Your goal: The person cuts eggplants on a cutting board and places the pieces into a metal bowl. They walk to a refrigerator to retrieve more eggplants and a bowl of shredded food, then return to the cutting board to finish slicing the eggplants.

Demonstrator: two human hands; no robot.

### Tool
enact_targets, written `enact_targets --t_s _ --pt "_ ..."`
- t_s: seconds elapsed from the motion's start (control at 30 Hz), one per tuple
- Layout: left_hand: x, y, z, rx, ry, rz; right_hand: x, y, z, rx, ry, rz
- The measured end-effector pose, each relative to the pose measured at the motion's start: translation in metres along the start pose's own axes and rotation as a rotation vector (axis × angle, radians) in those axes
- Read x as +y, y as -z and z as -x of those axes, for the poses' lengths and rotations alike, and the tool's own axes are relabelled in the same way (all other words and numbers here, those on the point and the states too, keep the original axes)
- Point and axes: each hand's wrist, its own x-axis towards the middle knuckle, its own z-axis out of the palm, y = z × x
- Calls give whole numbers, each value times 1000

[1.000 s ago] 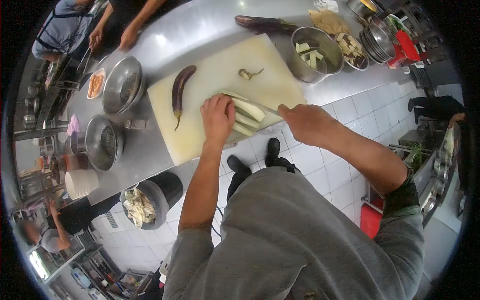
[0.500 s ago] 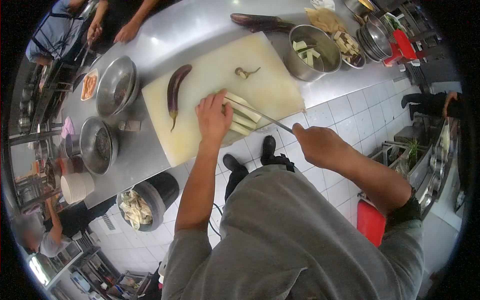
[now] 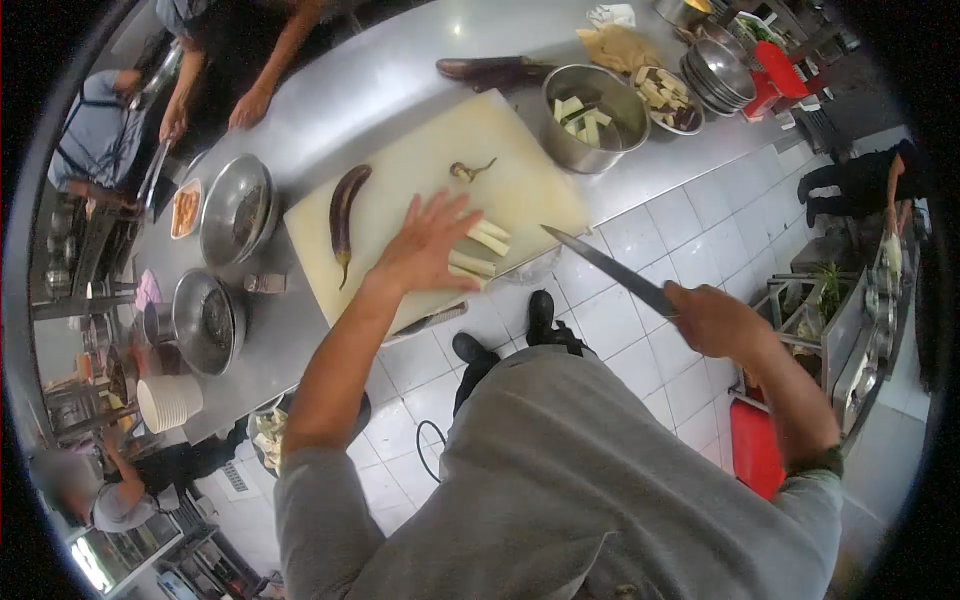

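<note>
My left hand [image 3: 425,245] lies over the peeled eggplant strips [image 3: 488,238] near the front edge of the white cutting board [image 3: 535,150]. Its fingers are spread, and part of the strips is hidden under it. Out to the right, my right hand [image 3: 715,320] is closed round the handle of a long knife [image 3: 615,270]. The blade points left, its tip near the board's right edge and apart from the strips. A whole purple eggplant [image 3: 343,220] lies on the board's left side. Farther back on the board is a cut-off eggplant stem [image 3: 466,171].
A steel pot [image 3: 575,152] with eggplant pieces stands behind the board's right corner, beside a bowl of cut pieces [image 3: 668,95]. More eggplants [image 3: 490,69] lie behind. Metal bowls [image 3: 222,235] stand at left. Another person's hand [image 3: 250,107] rests at the counter's far edge.
The knife has come away from the strips, moving right with my right hand. My left hand has spread its fingers over the strips. More pieces show in the pot as the view shifts.
</note>
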Motion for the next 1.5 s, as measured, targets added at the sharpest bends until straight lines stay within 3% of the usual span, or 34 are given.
enact_targets --t_s 0.07,0.1,0.2,0.23,0.37,0.47,0.57,0.8,0.9,1.0,1.1,1.23,1.43,1.5 --pt "-6 -9 4 -123 -50 79 -8 -11 -23 -2 -30 -97" --pt "-7 -9 4 -111 19 150 -9 -20 -28 45 1 -162" --pt "14 -15 19 -22 423 -32 -18 -44 -42 157 64 -271" --pt "27 -20 23 122 543 -144 -20 -54 -53 187 88 -264" --pt "59 -25 20 211 803 -200 -46 -71 -98 283 147 -234" --pt "46 -36 45 386 960 -122 -53 -77 -128 347 169 -165" --pt "27 -54 65 609 838 219 -59 -80 -144 373 230 -171" --pt "28 -62 34 848 891 243 -82 -79 -156 384 246 -226" --pt "19 -53 45 736 811 151 -92 -58 -124 333 198 -240" --pt "12 -48 42 493 772 37 -110 -67 -98 247 202 -227" --pt "27 -57 38 463 910 -94 -127 -76 -89 188 209 -190" --pt "35 -63 36 471 929 -123 -135 -78 -83 151 194 -166" --pt "30 -61 41 399 893 -62 -142 -108 -136 205 211 -155" --pt "25 -59 45 295 912 -22 -144 -124 -173 378 339 -192"
